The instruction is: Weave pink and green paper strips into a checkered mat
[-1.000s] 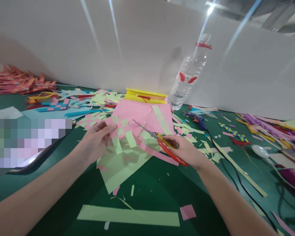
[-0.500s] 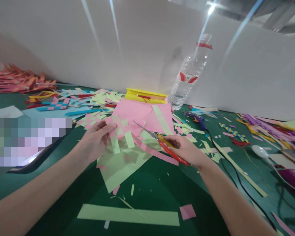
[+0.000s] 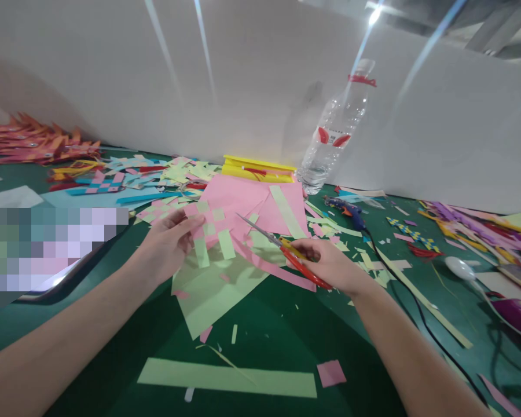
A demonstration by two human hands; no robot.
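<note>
Between thumb and fingers, my left hand (image 3: 171,240) pinches a woven paper piece (image 3: 211,223) of pink and light green strips, with two green ends hanging down. My right hand (image 3: 325,260) is wrapped round the red and yellow handles of the scissors (image 3: 282,243). Their blades look closed or nearly so and point left toward the woven piece, a little apart from it. Behind lies a pink paper sheet (image 3: 230,194) with a green strip (image 3: 286,211) on it. Under the woven piece are a light green sheet (image 3: 217,295) and a curved pink strip (image 3: 282,275).
A tilted-looking plastic bottle (image 3: 332,133) stands by the white wall. At right are a blue glue gun (image 3: 349,211) with its black cord and a white spoon (image 3: 458,267). Paper scraps (image 3: 191,171) cover the back left. A green strip (image 3: 226,377) and pink square (image 3: 331,373) lie in front.
The woven piece and my left hand have shifted very slightly up and left. The scissors have hardly moved, their blades looking a little closer together.
</note>
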